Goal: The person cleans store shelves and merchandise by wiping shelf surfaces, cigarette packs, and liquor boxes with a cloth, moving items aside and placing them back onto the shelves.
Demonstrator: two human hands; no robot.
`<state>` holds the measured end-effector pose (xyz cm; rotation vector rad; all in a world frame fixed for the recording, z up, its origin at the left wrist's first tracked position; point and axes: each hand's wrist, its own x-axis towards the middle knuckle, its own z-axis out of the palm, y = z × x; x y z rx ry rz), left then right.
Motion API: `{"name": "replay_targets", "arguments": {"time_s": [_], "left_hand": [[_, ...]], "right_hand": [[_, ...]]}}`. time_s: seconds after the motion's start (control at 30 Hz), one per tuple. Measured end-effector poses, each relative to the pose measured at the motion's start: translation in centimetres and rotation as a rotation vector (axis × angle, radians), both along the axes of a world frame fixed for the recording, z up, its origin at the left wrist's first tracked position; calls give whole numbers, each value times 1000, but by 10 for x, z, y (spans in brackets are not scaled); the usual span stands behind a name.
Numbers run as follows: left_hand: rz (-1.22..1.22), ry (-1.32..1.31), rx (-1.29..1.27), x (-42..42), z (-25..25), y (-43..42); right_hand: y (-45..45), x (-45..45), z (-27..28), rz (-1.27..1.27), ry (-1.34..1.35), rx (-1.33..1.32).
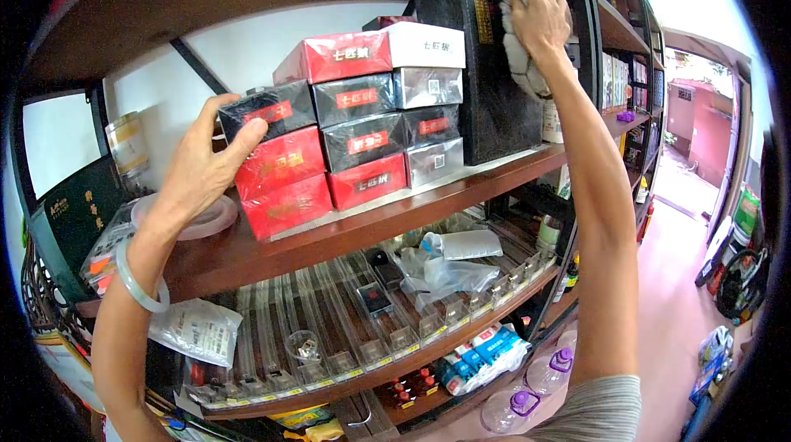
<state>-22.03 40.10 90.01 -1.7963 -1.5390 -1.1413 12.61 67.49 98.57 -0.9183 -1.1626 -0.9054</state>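
My left hand (210,149) grips a black carton with a red label (276,110), thumb on its front and fingers over its top left corner. That carton lies on red cartons (284,201) at the left end of a wrapped stack. Up at the right, my right hand (541,20) is closed on a grey-white cloth (521,59). The cloth lies against the right side of a tall black box (494,104) with gold lettering, which stands upright beside the stack. A white carton (427,46) tops the stack's right end.
The brown shelf (395,195) carries the stack, a clear round lid (194,218) and a cylindrical container (130,145). Below is a rack of clear dividers (329,335) with a plastic bag (449,277). Purple-capped bottles (511,409) stand on the floor; a doorway (692,137) opens at right.
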Motion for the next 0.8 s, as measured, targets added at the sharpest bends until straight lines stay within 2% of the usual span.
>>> {"name": "replay_targets", "arguments": {"time_s": [0.1, 0.17, 0.3, 0.33, 0.43, 0.5, 0.57, 0.67, 0.77, 0.8], "left_hand": [[-13, -42, -12, 4, -1, 0], [-16, -67, -26, 7, -1, -1], [-37, -88, -43, 7, -1, -2], [-49, -94, -46, 7, -1, -1], [-38, -101, -68, 8, 0, -2], [-22, -77, -66, 10, 1, -5], [-24, -75, -74, 10, 1, -5], [-44, -86, -70, 8, 0, -3], [-51, -87, -56, 4, -2, 0], [-51, -95, -73, 4, -1, 1]], "right_hand": [[-18, -21, 7, -60, -152, 189], [-50, -34, 11, 179, -394, 394], [-78, -43, 8, 190, -753, 522], [-76, -43, 6, 211, -728, 475], [-59, -36, 12, 394, -376, 611], [18, 5, 27, 215, -135, 198], [26, 30, 17, 357, -77, 168], [35, 49, -6, 249, 66, -36], [6, 34, -37, 241, 64, -169], [14, 29, -51, 209, -48, -21]]}}
